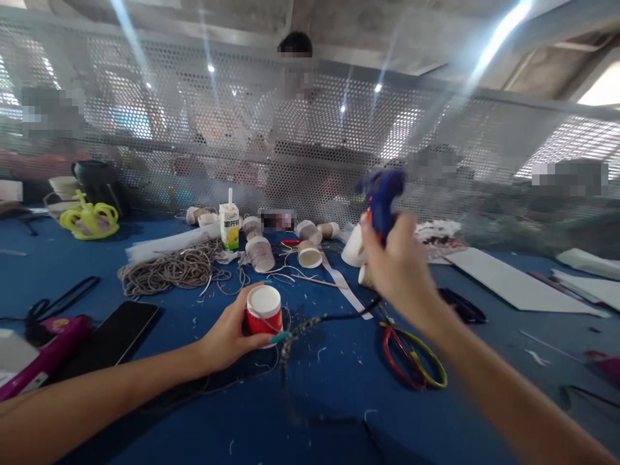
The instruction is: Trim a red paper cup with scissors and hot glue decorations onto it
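Note:
My left hand is wrapped round a red paper cup standing upside down on the blue table, its white base facing up. My right hand is raised above the table and grips a blue glue gun by its handle. The gun's dark cord trails down across the table toward the cup. Thin string lies around the cup's base.
Near the mesh screen lie several string-wrapped paper cups, a coil of twine and a drink carton. A black phone and a pink tool sit left; red and yellow rings and white sheets right. People sit behind the screen.

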`<state>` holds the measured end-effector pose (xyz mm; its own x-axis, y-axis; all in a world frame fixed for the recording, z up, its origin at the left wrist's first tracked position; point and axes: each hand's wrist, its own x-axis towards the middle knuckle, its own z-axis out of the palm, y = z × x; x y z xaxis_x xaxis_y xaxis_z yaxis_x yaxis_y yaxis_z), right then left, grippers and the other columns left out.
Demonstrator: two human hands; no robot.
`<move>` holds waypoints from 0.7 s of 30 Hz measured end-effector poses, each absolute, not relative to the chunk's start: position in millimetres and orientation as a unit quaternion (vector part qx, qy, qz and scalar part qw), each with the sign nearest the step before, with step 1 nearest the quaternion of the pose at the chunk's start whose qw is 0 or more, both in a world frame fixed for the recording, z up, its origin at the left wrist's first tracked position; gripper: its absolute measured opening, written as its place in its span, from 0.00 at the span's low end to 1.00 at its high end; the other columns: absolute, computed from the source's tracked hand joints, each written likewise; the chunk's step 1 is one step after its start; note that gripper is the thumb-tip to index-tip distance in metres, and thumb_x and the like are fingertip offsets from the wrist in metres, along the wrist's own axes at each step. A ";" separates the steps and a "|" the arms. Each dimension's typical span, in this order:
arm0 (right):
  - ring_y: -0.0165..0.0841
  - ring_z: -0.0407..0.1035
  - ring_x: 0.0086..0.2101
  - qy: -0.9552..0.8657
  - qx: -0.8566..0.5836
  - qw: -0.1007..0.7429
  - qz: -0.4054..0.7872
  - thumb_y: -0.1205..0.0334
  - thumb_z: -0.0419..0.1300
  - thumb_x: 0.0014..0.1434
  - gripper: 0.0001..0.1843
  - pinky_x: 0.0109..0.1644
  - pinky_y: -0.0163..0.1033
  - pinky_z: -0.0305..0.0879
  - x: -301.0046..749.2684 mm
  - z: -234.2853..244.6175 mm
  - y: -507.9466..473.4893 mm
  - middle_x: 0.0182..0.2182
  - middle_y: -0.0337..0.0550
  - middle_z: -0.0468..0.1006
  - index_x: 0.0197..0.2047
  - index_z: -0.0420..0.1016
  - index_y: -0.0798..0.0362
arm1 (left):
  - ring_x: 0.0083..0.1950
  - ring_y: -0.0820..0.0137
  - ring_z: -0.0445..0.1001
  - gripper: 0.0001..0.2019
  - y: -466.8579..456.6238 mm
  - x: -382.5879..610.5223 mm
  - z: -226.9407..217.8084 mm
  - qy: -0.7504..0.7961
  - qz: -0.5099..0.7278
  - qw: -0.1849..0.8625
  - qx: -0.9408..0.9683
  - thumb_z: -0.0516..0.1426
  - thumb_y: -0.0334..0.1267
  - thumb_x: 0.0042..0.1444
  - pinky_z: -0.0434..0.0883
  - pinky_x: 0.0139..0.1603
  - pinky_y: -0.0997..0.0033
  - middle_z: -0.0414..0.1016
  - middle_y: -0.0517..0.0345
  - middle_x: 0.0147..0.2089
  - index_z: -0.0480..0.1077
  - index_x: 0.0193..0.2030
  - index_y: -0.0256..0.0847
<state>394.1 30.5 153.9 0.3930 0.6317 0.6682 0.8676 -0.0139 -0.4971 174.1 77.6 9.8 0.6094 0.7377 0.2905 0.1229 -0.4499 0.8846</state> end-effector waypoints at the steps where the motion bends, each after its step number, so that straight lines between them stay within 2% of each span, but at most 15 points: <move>1: 0.31 0.64 0.18 -0.545 -0.715 0.413 -0.147 0.55 0.53 0.58 0.12 0.21 0.36 0.58 395.1 128.7 25.0 0.20 0.39 0.67 0.38 0.60 0.55 | 0.56 0.59 0.66 0.35 77.8 174.2 9.5 0.280 0.357 0.450 0.769 0.62 0.41 0.45 0.61 0.59 0.58 0.66 0.48 0.56 0.51 0.59 0.41; 4: 0.41 0.70 0.30 -0.596 -0.724 0.297 -0.181 0.58 0.48 0.59 0.09 0.30 0.43 0.64 399.1 62.1 13.1 0.29 0.51 0.72 0.38 0.61 0.56 | 0.57 0.58 0.65 0.35 78.3 174.8 9.2 0.287 0.391 0.484 0.728 0.61 0.42 0.48 0.61 0.60 0.57 0.67 0.50 0.54 0.50 0.61 0.43; 6: 0.42 0.70 0.36 -0.616 -0.721 0.256 -0.186 0.60 0.46 0.60 0.10 0.35 0.43 0.66 402.2 32.9 9.3 0.34 0.54 0.72 0.41 0.60 0.56 | 0.58 0.58 0.63 0.35 78.9 175.6 9.5 0.290 0.429 0.498 0.695 0.60 0.43 0.48 0.60 0.60 0.57 0.67 0.51 0.55 0.51 0.61 0.43; 9: 0.42 0.70 0.36 -0.615 -0.734 0.181 -0.227 0.61 0.47 0.60 0.09 0.35 0.43 0.66 405.9 14.8 7.5 0.34 0.55 0.72 0.40 0.61 0.58 | 0.57 0.58 0.64 0.34 80.4 176.8 9.9 0.295 0.479 0.518 0.644 0.61 0.44 0.48 0.62 0.59 0.57 0.65 0.52 0.57 0.52 0.60 0.44; 13: 0.44 0.68 0.32 -0.581 -0.750 0.104 -0.299 0.61 0.46 0.60 0.11 0.32 0.44 0.65 405.2 13.3 6.5 0.30 0.57 0.69 0.38 0.63 0.61 | 0.54 0.59 0.68 0.30 81.7 176.9 8.4 0.267 0.448 0.568 0.636 0.60 0.44 0.49 0.66 0.56 0.57 0.69 0.53 0.53 0.56 0.58 0.44; 16: 0.46 0.66 0.35 -0.590 -0.738 0.141 -0.294 0.58 0.49 0.58 0.17 0.34 0.49 0.65 400.1 14.7 2.8 0.34 0.60 0.68 0.44 0.62 0.64 | 0.50 0.60 0.71 0.30 81.6 175.6 6.4 0.250 0.408 0.587 0.653 0.61 0.43 0.48 0.68 0.53 0.58 0.72 0.52 0.50 0.56 0.57 0.43; 19: 0.53 0.60 0.47 -0.607 -0.701 0.236 -0.290 0.59 0.49 0.57 0.22 0.45 0.59 0.61 390.1 20.3 -3.7 0.47 0.65 0.62 0.52 0.57 0.64 | 0.50 0.60 0.70 0.33 81.7 174.3 4.9 0.256 0.383 0.578 0.673 0.63 0.43 0.45 0.68 0.52 0.58 0.70 0.51 0.51 0.56 0.57 0.43; 21: 0.52 0.54 0.53 -0.662 -0.642 0.304 -0.238 0.60 0.49 0.58 0.24 0.52 0.62 0.54 380.1 24.5 -7.0 0.53 0.63 0.57 0.56 0.53 0.61 | 0.50 0.59 0.69 0.35 81.6 173.8 4.6 0.264 0.374 0.565 0.687 0.64 0.44 0.43 0.67 0.52 0.57 0.69 0.51 0.51 0.55 0.58 0.43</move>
